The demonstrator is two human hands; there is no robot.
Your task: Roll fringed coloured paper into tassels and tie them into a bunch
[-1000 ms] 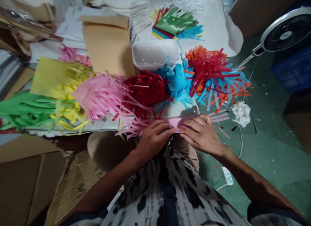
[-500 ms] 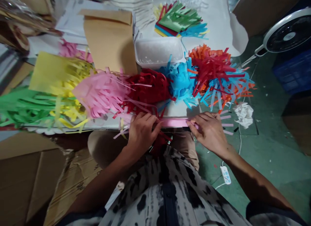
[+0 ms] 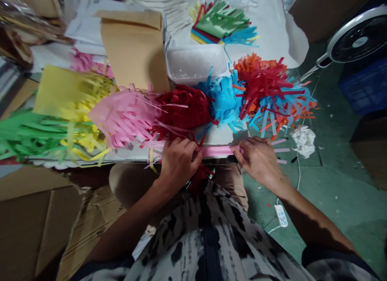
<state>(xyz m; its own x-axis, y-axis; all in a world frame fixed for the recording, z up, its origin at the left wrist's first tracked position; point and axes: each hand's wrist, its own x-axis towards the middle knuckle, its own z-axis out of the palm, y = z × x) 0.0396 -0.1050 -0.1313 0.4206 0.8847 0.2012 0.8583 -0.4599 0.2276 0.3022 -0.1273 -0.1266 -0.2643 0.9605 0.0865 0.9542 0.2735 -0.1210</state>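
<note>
A folded strip of pink fringed paper (image 3: 218, 151) lies along the near edge of the white table (image 3: 217, 136). My left hand (image 3: 178, 160) pinches its left end, fingers curled closed. My right hand (image 3: 258, 160) presses and grips its right end, where loose pink fringes (image 3: 279, 146) stick out past the fingers. Just behind the hands lie piles of cut fringed paper: pink (image 3: 123, 115), dark red (image 3: 183, 107), blue (image 3: 223, 97) and a red, orange and blue mix (image 3: 272, 91).
A clear plastic tub (image 3: 195, 63), a brown envelope (image 3: 134, 51), yellow (image 3: 71, 95) and green fringed sheets (image 3: 27, 136), a stack of coloured sheets (image 3: 222, 23), a crumpled white paper (image 3: 304, 140), a fan (image 3: 353, 41), a power strip (image 3: 281, 215) and cardboard boxes (image 3: 30, 220) surround me.
My hands slid apart along the pink strip, from touching at its middle to holding its two ends. In the last half second they barely moved.
</note>
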